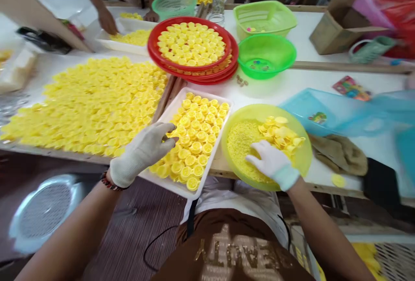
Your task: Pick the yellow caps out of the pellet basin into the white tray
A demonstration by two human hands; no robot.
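My left hand, in a white glove with bare fingertips, hovers over the left edge of a white tray. Its thumb and fingers are apart with nothing visible between them. Rows of small round yellow plastic cups fill the tray. My right hand, also gloved, reaches into a yellow basin. Its fingers are spread over fine yellow granules, and I see nothing held. Beside those fingers, a heap of loose yellow plastic pieces lies in the same basin.
Many yellow pieces cover the table at left. Stacked red trays, a green bowl and a green basket stand behind. A blue tray and brown cloth lie right. Another person's hand works across the table.
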